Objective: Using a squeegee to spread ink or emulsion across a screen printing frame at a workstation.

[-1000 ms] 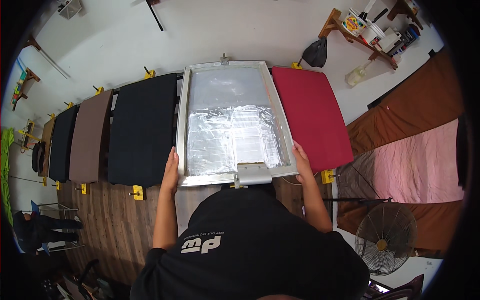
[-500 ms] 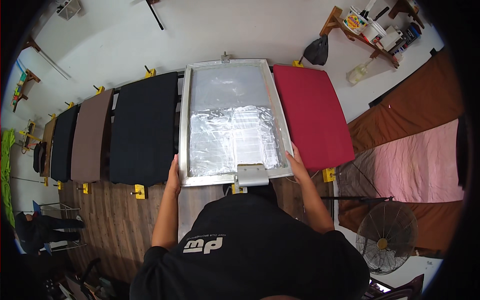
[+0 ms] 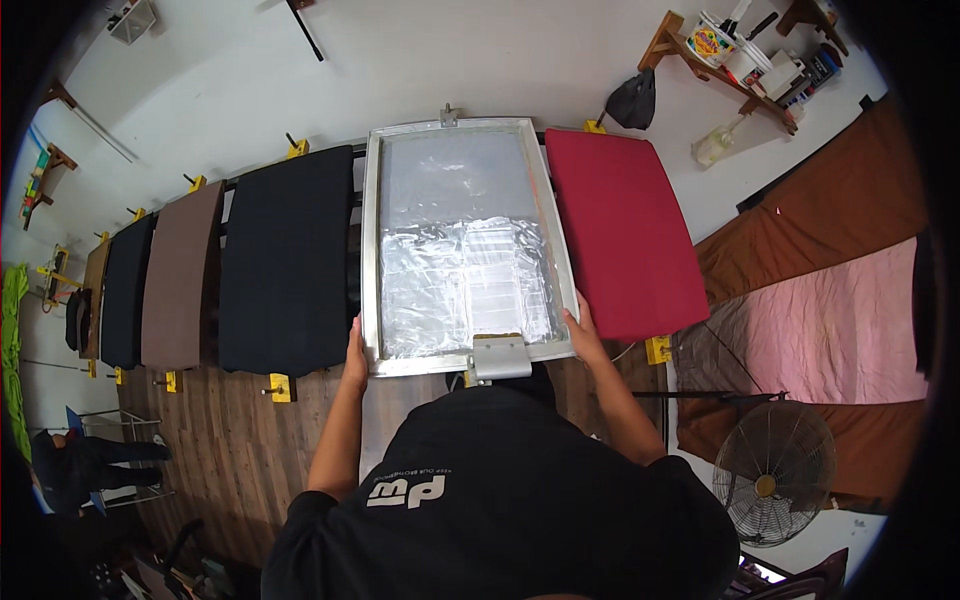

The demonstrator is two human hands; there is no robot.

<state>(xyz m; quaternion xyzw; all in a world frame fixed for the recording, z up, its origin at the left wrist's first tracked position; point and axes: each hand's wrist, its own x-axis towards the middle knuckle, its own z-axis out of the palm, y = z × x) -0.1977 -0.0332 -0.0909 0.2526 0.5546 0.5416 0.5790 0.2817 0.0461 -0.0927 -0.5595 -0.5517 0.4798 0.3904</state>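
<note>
A silver metal screen printing frame lies in front of me over the row of boards. Its mesh is grey in the far half, and the near half is covered with shiny, wrinkled clear tape or film. A metal bracket is fixed at its near edge. My left hand grips the frame's left side by the near corner. On the opposite side, my right hand grips the right edge near its corner. Both thumbs lie along the rails; the other fingers are mostly hidden. Whatever lies under the frame is covered.
A red cloth-covered board stands to the right; black and brown ones line up leftward, with yellow clamps. A fan stands at the lower right. Another person is at the far left. A shelf holds tubs.
The frame's near end has dropped slightly, looking a little smaller and lower. Both hands have moved down with it and appear slightly closer together, still on its sides.
</note>
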